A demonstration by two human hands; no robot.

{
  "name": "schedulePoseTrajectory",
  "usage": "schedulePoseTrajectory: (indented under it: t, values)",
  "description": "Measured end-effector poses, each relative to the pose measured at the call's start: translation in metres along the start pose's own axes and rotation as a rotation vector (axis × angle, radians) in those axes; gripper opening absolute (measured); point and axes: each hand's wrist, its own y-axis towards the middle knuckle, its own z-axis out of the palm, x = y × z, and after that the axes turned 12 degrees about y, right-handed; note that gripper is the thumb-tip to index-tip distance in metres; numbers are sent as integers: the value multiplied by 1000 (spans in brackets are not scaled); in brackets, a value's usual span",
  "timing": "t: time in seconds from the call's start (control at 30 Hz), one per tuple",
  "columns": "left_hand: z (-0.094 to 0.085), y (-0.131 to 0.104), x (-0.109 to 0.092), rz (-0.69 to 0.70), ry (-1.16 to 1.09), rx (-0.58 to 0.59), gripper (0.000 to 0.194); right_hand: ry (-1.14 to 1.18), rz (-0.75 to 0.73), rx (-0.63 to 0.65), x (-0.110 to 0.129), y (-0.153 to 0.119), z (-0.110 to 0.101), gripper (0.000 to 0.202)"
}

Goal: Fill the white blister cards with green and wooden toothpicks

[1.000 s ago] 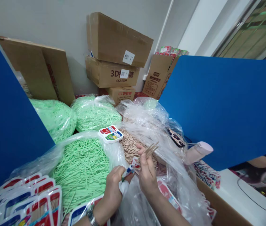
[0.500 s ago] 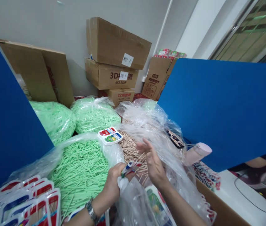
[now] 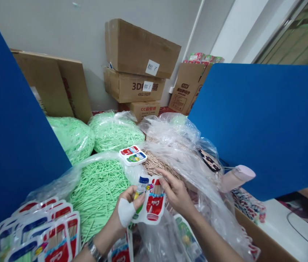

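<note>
My left hand [image 3: 128,207], with a white wrap round the base of its thumb, grips a clear-windowed pouch [image 3: 155,205] by its left side. The pouch has a red Cola bottle print on one half and a blue, green and yellow print on the other; light brown sticks show in the red half's window. My right hand [image 3: 177,193] holds the pouch's upper right edge, thumb at the front and index finger stretched out. Behind it lie loose brown sticks [image 3: 156,163] in an open plastic bag. Green sticks [image 3: 99,193] fill another open bag to the left.
Several filled pouches [image 3: 58,236] overlap at lower left. Another pouch [image 3: 133,155] lies between the bags. Blue panels [image 3: 265,127] stand on both sides. Cardboard boxes [image 3: 143,49] are stacked at the back. A pink cylindrical object [image 3: 237,178] and a patterned case [image 3: 210,160] lie at right.
The pouch has turned from edge-on to face me, showing brown sticks inside. My right hand has come from beside its top, fingers apart, to its right edge. The view has shifted slightly left.
</note>
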Motion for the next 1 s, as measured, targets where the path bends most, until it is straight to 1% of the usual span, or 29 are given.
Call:
schedulePoseTrajectory:
  t: [0.07, 0.1, 0.17, 0.2, 0.27, 0.3, 0.33, 0.4, 0.43, 0.47, 0.5, 0.53, 0.57, 0.6, 0.67, 0.7, 0.73, 0.77, 0.8, 0.83, 0.9, 0.97, 1.0]
  values:
    - [-13, -6, -3, -17, -5, -40, 36, 12, 5, 115, 3, 3, 3, 29]
    - [-19, -10, -4, -7, 42, -71, 34, 33, 1, 180, 5, 5, 4, 29]
    - [-28, -20, -5, 49, 211, -148, 33, 66, -24, 263, 10, 7, 11, 33]
    - [-31, -26, -5, 77, 288, -167, 32, 54, -49, 292, 12, 8, 16, 33]
    - [-36, -41, -3, 106, 390, -167, 27, -55, -140, 339, 14, 6, 29, 26]
    - [-38, -49, -2, 108, 422, -149, 22, -136, -200, 362, 14, 4, 37, 28]
    - [-40, -57, -1, 103, 449, -126, 18, -215, -263, 383, 13, 0, 45, 35]
    - [-45, -71, 1, 85, 510, -40, 22, -335, -384, 419, 13, -9, 60, 43]
    - [-48, -77, 2, 84, 555, 20, 18, -373, -427, 443, 13, -13, 67, 43]
    - [-52, -82, 3, 85, 612, 77, 7, -399, -458, 473, 13, -18, 73, 41]
    - [-57, -86, 4, 87, 679, 117, 10, -415, -475, 504, 15, -21, 78, 40]
    - [-62, -89, 6, 91, 751, 133, 22, -417, -477, 535, 16, -23, 82, 38]
    - [-67, -91, 9, 91, 815, 120, 28, -399, -466, 576, 18, -23, 85, 37]
    - [-73, -94, 13, 86, 858, 79, 30, -352, -440, 633, 18, -22, 86, 34]
    - [-82, -99, 22, 65, 869, -10, 33, -170, -326, 739, 16, -14, 86, 26]
    - [-85, -103, 27, 58, 849, -43, 35, -69, -240, 749, 13, -8, 86, 22]
    - [-88, -107, 32, 55, 826, -58, 36, 8, -153, 725, 8, -1, 86, 20]
    - [-90, -111, 37, 56, 807, -60, 36, 35, -79, 660, 2, 5, 87, 21]
    - [-91, -115, 42, 64, 798, -55, 36, 1, -35, 588, -5, 11, 91, 22]
    - [-92, -119, 48, 76, 796, -42, 35, -82, -25, 557, -12, 17, 96, 21]
    - [-93, -120, 61, 120, 793, 4, 33, -334, -33, 597, -24, 25, 112, 18]
    - [-94, -112, 77, 183, 763, 98, 36, -569, -25, 636, -31, 32, 132, 19]
    - [-95, -107, 84, 180, 727, 219, 39, -652, -12, 624, -33, 35, 142, 20]
